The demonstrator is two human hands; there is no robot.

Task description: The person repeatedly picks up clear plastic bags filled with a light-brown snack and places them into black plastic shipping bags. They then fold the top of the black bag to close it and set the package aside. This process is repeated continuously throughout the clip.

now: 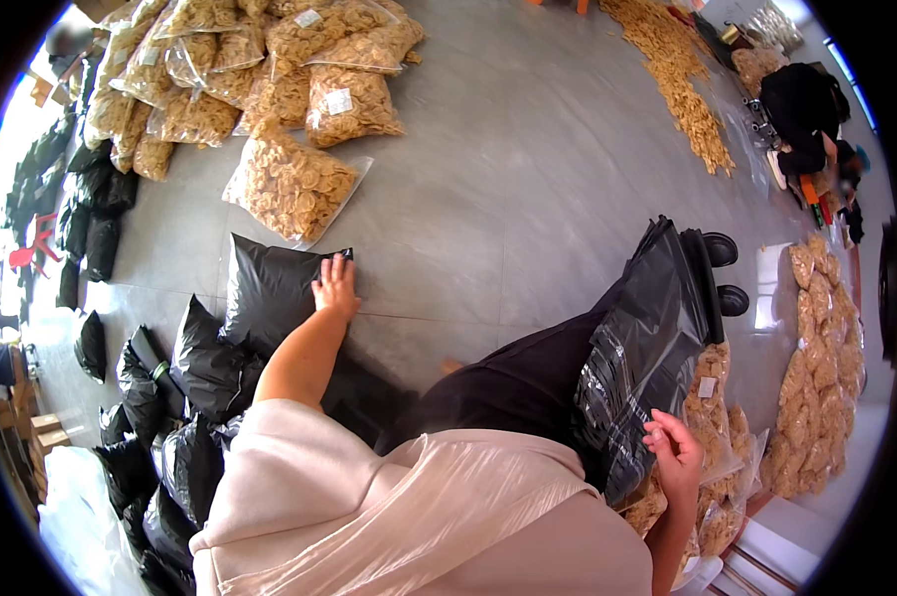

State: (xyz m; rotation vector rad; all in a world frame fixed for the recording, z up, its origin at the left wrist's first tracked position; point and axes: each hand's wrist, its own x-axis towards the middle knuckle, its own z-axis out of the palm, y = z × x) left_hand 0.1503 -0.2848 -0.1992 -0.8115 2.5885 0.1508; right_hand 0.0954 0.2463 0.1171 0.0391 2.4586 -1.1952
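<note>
My left hand (335, 287) lies with spread fingers on the right edge of a filled black plastic bag (273, 287) on the floor. At the lower right, my right hand (672, 447) is beside a stack of flat black plastic bags (642, 350), fingers loosely bent with nothing clearly held; whether a fingertip touches the bags I cannot tell. The stack lies over a wheeled black item, mostly hidden. Just beyond the filled black bag lies a clear plastic bag of tan, round dried pieces (296, 186).
Clear bags of tan pieces (270, 67) are piled at the upper left, more bags (817, 372) at the right. Filled black bags (195, 462) crowd the lower left. Loose tan pieces (672, 74) cover floor at the upper right, near a person in black (802, 112). A red chair (39, 246) stands far left.
</note>
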